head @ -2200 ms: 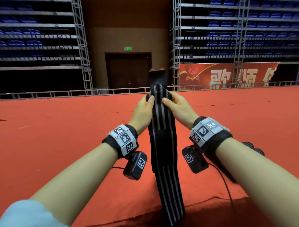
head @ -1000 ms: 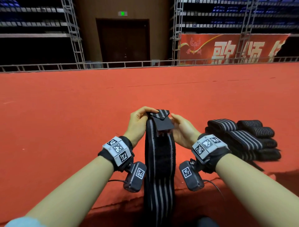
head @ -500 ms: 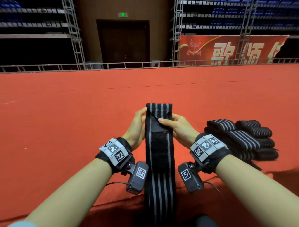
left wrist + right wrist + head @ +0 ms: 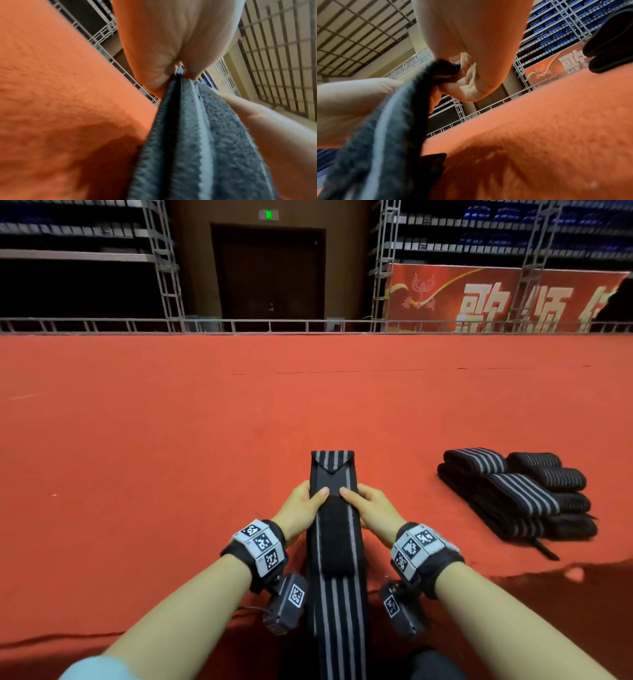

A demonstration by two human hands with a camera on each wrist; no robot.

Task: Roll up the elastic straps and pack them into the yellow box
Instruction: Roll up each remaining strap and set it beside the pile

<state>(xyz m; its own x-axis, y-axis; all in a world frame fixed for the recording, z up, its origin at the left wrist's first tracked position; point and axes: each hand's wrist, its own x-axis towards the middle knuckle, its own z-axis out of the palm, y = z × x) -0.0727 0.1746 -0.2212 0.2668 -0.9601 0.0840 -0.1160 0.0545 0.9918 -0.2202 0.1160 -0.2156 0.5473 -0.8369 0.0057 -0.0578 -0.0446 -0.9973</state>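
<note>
A long black elastic strap (image 4: 334, 542) with grey stripes runs from below the frame up across the red carpet. Its far end lies flat and a velcro patch faces up. My left hand (image 4: 301, 510) pinches its left edge and my right hand (image 4: 368, 508) pinches its right edge, with both thumbs on top near the velcro. In the left wrist view the strap (image 4: 197, 135) is clamped between thumb and fingers. The right wrist view shows the strap (image 4: 388, 128) gripped by curled fingers (image 4: 467, 75). No yellow box is in view.
A pile of black striped straps (image 4: 520, 494), some of them rolled, lies on the red carpet (image 4: 171, 440) to the right of my hands. The carpet's front edge drops off under my forearms. A metal railing (image 4: 239, 325) runs along the far side.
The strap's top end, held up and folded earlier, has been lowered and now lies flat on the carpet. Both hands have slid down to its edges beside the velcro.
</note>
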